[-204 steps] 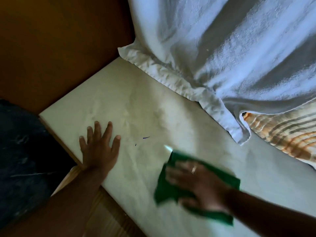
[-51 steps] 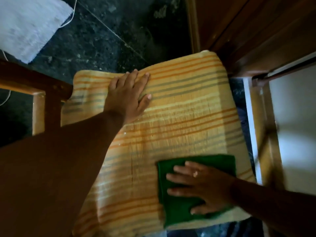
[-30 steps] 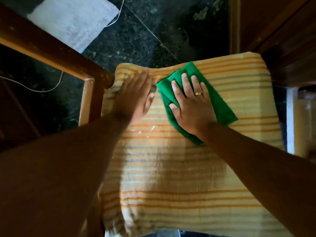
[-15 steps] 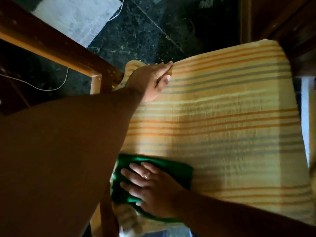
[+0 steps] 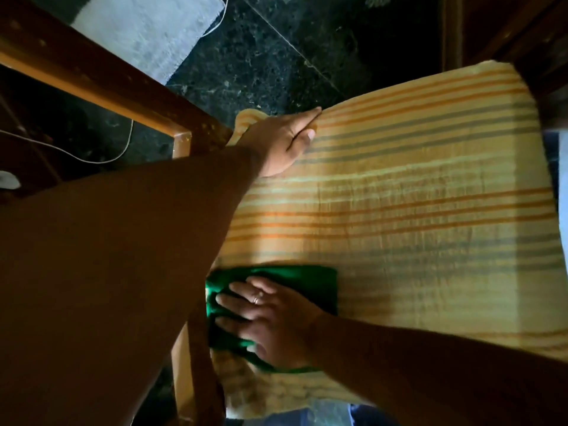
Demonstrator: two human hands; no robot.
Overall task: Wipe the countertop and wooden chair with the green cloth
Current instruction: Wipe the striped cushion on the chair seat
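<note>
The wooden chair [image 5: 101, 84] has a brown arm rail at the left and a seat cushion [image 5: 415, 192] with a yellow, orange and grey striped cover. My right hand [image 5: 270, 321] lies flat on the green cloth [image 5: 295, 278], pressing it onto the cushion's near left part. My left hand [image 5: 285, 139] holds the cushion's far left edge, with its fingers closed over the cover. My left forearm hides much of the chair's left side.
Dark speckled stone floor [image 5: 276, 56] lies beyond the chair. A white mat [image 5: 144, 29] and a thin white cable [image 5: 123, 149] sit at the upper left. Dark wooden furniture [image 5: 507, 29] stands at the upper right. A pale surface edge [image 5: 561, 167] shows at the far right.
I turned from the white countertop to the chair. The cloth went from the cushion's near right to its far edge, then back to the near left. My left hand shifted to grip the far edge.
</note>
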